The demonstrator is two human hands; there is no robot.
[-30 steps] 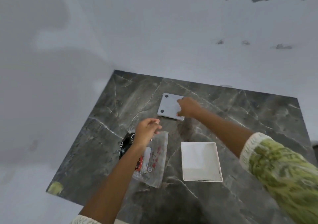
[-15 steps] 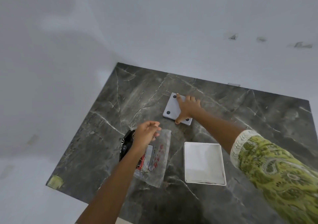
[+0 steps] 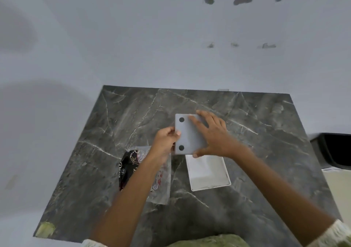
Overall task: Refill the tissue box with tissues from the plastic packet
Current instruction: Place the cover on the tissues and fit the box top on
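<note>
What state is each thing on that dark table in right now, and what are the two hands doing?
Grey panel: gripped by both hands, above the table.
White tray: open, looks empty.
Plastic packet: lying flat, partly under the left arm.
Left hand: pinching the panel's left edge.
Right hand: spread over the panel.

On the worktop [image 3: 266, 151] the packet [image 3: 161, 180] lay left of the open box [image 3: 209, 174]; the lid [image 3: 190, 138], held between both hands, was over the box's far edge
</note>
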